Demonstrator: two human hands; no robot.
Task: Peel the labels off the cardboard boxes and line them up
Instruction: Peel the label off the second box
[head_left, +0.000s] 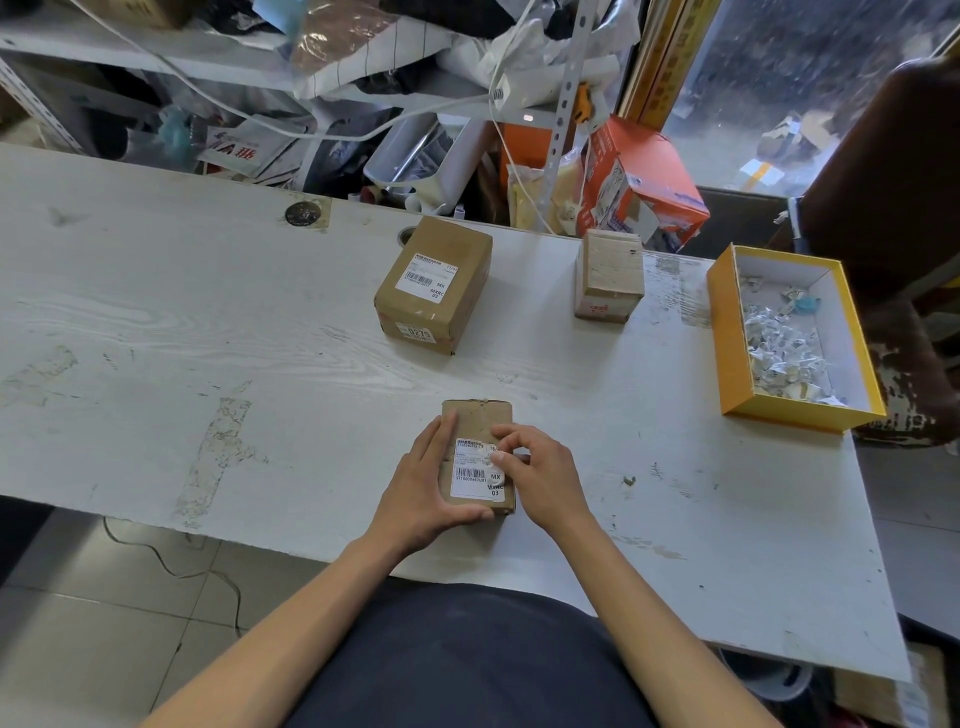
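A small brown cardboard box (475, 418) lies near the table's front edge with a white shipping label (470, 475) on its top. My left hand (423, 491) grips the box from its left side, thumb under the near end. My right hand (540, 475) rests on the box's right side, fingers curled, pinching a lifted corner of the label. Farther back stands a bigger brown box (434, 286) with a white label (426, 275) on top and a smaller one on its front. A third box (609, 275), its top torn pale, stands to the right.
A yellow-sided tray (724, 332) holding several torn label scraps sits at the table's right end. The white table (208, 338) is worn and scuffed. Behind it are cluttered shelves, cables and an orange carton (644, 176). A brown chair back stands at the far right.
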